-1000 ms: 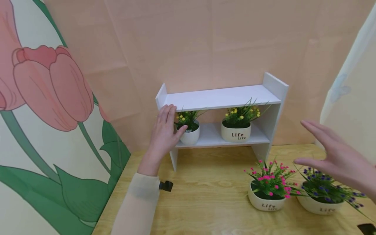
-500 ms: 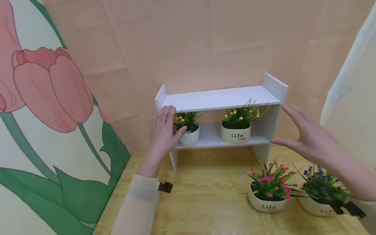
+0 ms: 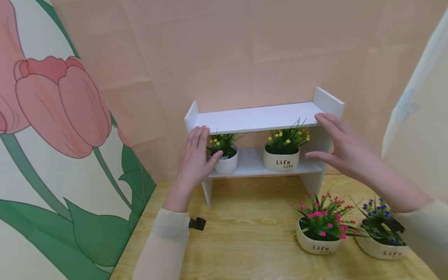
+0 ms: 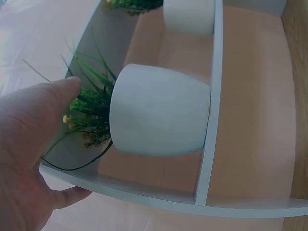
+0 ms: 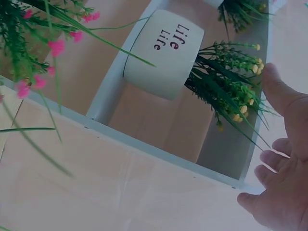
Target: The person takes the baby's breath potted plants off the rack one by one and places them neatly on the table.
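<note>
A white two-tier shelf (image 3: 259, 118) stands on the wooden table against the back wall. On its lower board are two white pots of yellow-flowered plants, the left pot (image 3: 226, 165) plain in front and the right pot (image 3: 281, 162) printed "Life". My left hand (image 3: 196, 157) rests at the shelf's upper left corner, fingers extended along the side panel and thumb spread before the left plant. At the other end my right hand (image 3: 344, 146) reaches toward the upper right corner, thumb apart from straight fingers. The right wrist view shows its fingertips (image 5: 274, 159) close to the panel's top end.
In front of the shelf's right end sits a pot with pink flowers (image 3: 318, 245). Right of it, a pot with purple flowers (image 3: 381, 249) is partly behind the right sleeve (image 3: 423, 229). A tulip-printed panel (image 3: 70, 155) borders the table on the left.
My right hand has come in from the right, over the purple-flowered pot, to the shelf's right end. The left hand and the shelf have stayed nearly still.
</note>
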Demonstrator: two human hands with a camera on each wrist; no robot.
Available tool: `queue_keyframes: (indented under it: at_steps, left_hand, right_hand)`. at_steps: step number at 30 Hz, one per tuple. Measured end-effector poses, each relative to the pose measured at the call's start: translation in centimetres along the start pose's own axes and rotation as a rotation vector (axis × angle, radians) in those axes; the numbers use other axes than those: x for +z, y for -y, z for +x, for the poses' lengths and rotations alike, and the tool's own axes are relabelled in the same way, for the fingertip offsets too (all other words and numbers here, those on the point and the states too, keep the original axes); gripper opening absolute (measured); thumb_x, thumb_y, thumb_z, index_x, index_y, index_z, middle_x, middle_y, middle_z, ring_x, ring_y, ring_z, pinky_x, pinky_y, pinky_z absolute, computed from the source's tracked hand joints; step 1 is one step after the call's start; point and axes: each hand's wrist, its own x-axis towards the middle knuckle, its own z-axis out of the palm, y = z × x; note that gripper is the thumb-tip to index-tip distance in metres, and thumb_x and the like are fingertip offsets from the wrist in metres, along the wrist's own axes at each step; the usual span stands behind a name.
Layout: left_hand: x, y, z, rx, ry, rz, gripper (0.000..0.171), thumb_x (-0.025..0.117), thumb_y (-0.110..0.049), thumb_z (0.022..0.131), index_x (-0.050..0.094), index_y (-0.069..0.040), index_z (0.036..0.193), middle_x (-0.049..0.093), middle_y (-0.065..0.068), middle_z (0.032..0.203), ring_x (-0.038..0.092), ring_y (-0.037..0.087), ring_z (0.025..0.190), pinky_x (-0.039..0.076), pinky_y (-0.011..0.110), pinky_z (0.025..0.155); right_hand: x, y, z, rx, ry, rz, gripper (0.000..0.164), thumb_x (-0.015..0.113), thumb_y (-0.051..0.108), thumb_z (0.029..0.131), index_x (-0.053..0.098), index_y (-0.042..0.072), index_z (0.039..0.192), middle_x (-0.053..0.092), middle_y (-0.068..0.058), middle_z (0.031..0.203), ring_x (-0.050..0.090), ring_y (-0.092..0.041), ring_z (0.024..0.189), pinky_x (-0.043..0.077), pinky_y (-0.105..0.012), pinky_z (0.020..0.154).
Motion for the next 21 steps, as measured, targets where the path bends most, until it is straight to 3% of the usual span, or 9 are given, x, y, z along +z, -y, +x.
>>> queue_keyframes:
  at_steps: [8,15,21]
  left_hand:
    - [0.0,0.2,0.0,0.022,-0.003,0.021,0.087,0.071,-0.046,0.109,0.026,-0.009,0.173,0.026,0.013,0.177,0.013,0.031,0.168,0.026,0.052,0.133]
    - [0.1,0.1,0.1,0.010,-0.002,0.024,0.087,0.071,-0.046,0.108,0.025,-0.010,0.173,0.025,0.012,0.178,0.012,0.029,0.168,0.026,0.052,0.134]
    - [0.2,0.1,0.1,0.004,-0.001,0.027,0.088,0.071,-0.046,0.108,0.025,-0.010,0.173,0.025,0.011,0.178,0.012,0.029,0.168,0.026,0.053,0.133]
  right_hand:
    - [1.1,-0.8,1.7,-0.091,-0.073,-0.030,0.111,0.106,0.020,0.070,0.046,-0.007,0.161,0.049,-0.031,0.160,0.044,-0.059,0.144,0.034,-0.073,0.121]
    - [1.7,-1.5,2.0,-0.092,-0.070,-0.028,0.113,0.106,0.018,0.067,0.047,-0.006,0.161,0.049,-0.031,0.159,0.046,-0.058,0.143,0.037,-0.073,0.119]
    - [1.9,-1.6,2.1,-0.088,-0.054,-0.030,0.109,0.106,0.021,0.071,0.049,-0.006,0.159,0.049,-0.031,0.158,0.044,-0.057,0.144,0.035,-0.074,0.120]
